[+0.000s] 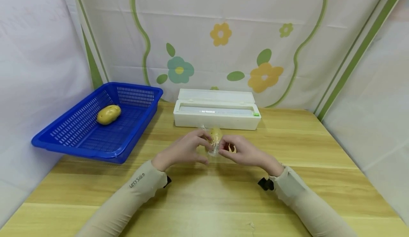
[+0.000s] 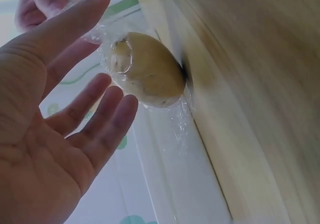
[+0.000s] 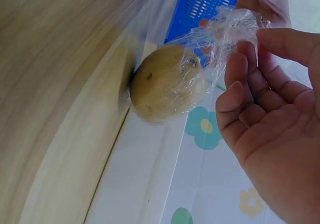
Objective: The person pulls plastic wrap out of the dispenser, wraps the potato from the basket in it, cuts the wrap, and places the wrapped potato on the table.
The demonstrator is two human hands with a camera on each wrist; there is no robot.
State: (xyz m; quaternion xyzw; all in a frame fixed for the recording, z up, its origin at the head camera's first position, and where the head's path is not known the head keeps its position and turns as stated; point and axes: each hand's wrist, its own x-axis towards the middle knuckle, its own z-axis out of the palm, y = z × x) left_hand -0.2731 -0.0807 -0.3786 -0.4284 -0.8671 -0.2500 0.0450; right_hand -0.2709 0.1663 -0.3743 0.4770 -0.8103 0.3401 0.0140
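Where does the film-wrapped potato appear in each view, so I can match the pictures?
Head: film-wrapped potato just below centre, between left hand and right hand.
Left wrist: film-wrapped potato at upper middle.
Right wrist: film-wrapped potato at upper middle.
Shared landmark: the white box, behind it in all three.

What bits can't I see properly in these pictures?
Head view: part of the yellow oval potato between the hands, behind shiny, clear plastic film.
Head view: the tiny pale mark on the wood-grain table, too small to tell what it is.
Left wrist view: the bare right hand, cut off by the top edge.
Right wrist view: most of the blue plastic basket, cut off by the top edge.
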